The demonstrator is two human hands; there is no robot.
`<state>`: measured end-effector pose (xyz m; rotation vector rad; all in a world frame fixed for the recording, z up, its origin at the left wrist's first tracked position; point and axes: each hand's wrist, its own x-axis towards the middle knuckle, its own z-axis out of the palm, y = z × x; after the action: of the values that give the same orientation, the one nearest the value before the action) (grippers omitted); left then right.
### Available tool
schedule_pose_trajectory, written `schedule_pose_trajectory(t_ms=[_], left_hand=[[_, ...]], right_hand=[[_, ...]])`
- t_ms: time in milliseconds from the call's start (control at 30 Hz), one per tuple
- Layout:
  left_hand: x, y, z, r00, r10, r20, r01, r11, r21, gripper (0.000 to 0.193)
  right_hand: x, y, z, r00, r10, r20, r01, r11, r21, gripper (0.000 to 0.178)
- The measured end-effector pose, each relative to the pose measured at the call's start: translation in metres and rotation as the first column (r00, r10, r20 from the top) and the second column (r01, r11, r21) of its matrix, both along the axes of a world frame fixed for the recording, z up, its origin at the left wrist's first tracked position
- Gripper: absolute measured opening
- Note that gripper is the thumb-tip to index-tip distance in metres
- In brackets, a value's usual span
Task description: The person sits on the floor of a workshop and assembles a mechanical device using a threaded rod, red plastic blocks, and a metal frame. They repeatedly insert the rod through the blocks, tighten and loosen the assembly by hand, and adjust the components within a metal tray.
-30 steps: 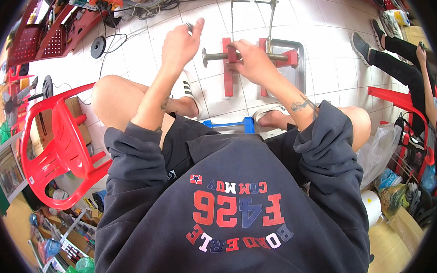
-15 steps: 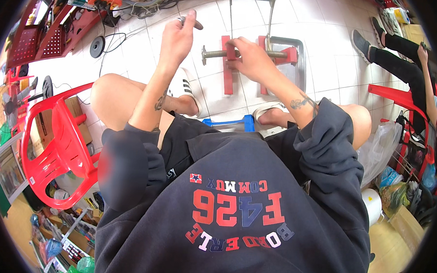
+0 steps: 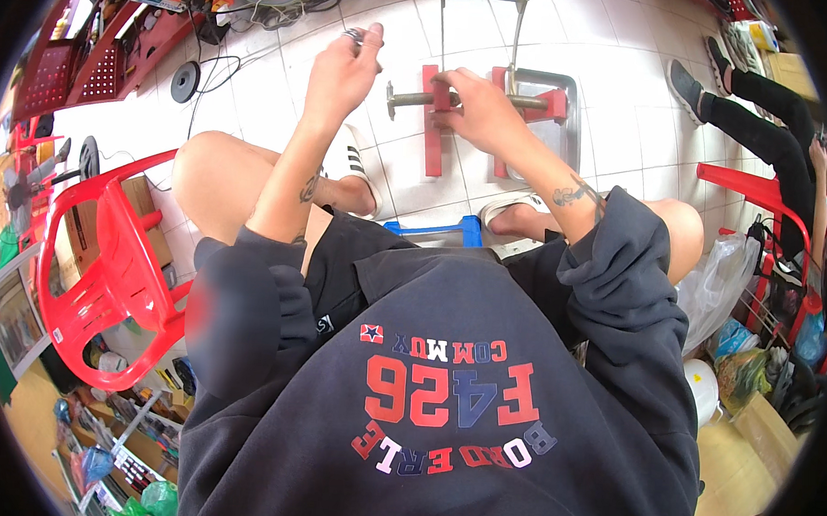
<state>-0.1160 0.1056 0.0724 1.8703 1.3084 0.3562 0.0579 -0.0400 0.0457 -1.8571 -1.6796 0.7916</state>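
My right hand (image 3: 483, 113) is closed round the near end of a red metal stand (image 3: 433, 148), its thumb and fingers at the upright where a long metal shaft (image 3: 409, 100) passes through. That shaft lies crosswise, with a short crossbar at its left end. A second red upright (image 3: 556, 106) carries its right part. My left hand (image 3: 343, 80) hovers above the floor to the left of the shaft, fingers curled and a ring on one of them. What it holds, if anything, is hidden behind the fingers.
A metal tray (image 3: 574, 140) lies under the stand's right side, and a thin metal frame (image 3: 518, 32) rises behind. Cables (image 3: 286, 8) and a black disc (image 3: 185, 81) are at far left. Red chairs (image 3: 108, 282) flank me; another person's legs (image 3: 761, 121) stretch in from the right.
My left hand has shifted slightly right and turned; the dark piece that showed beyond its fingers is now out of sight. My right hand stays on the stand. The other person's hand has lowered.
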Motion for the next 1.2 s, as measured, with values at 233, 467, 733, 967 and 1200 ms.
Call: schedule_pose_trajectory(t_ms=[233,467,733,967,1200], left_hand=[[0.004,0.007,-0.016,0.983,-0.039,-0.181,0.032,0.999,-0.041,0.065],[-0.007,0.0,-0.042,0.917,-0.152,-0.369,0.192,0.979,0.074,0.061],[-0.011,-0.005,-0.026,0.928,-0.368,-0.065,0.328,0.885,-0.329,0.041],[-0.013,0.013,-0.021,0.994,-0.104,0.031,0.108,0.975,-0.192,0.052],[-0.016,0.006,-0.068,0.944,-0.282,-0.173,0.217,0.923,-0.319,0.068]], right_hand=[[0.002,-0.001,-0.007,1.0,0.014,-0.021,-0.013,0.998,0.06,0.048],[0.001,0.0,-0.001,1.0,0.023,-0.005,-0.023,0.999,0.033,0.051],[0.033,0.011,0.001,0.996,0.008,-0.093,-0.031,0.967,-0.251,0.049],[0.038,0.01,-0.019,0.986,0.012,-0.164,-0.057,0.96,-0.273,0.048],[0.003,0.0,-0.026,0.896,-0.338,-0.286,0.191,0.878,-0.439,0.046]])
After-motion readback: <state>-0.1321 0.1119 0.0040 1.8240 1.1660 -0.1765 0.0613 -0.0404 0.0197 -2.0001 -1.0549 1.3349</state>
